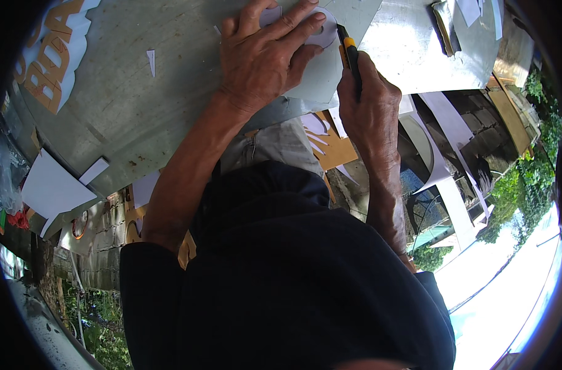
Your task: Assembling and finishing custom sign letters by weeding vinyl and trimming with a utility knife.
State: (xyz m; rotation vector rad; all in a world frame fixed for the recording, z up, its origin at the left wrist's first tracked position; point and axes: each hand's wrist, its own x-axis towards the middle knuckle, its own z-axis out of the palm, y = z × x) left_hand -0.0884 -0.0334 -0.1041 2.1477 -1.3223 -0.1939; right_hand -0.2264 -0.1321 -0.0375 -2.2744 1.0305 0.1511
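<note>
My right hand (372,105) grips a black and yellow snap-off cutter knife (350,50), its tip pointing away from me. The tip meets the edge of a pale, rounded paper shape (324,36) with a small round opening in it. My left hand (260,65) lies palm down with its fingers spread, pressing on the paper shape and the grey sheet (321,80) beneath. Part of the paper is hidden under those fingers. The sheet rests on a worn metal-grey tabletop (139,111).
A white piece with brown cut-out lettering (54,61) lies at the far left. A thin white sliver (151,63) is nearer my left hand. At the far right sits a worn dark, flat object (444,28). White offcuts (56,185) and brown board (337,151) lie around the table's near edge.
</note>
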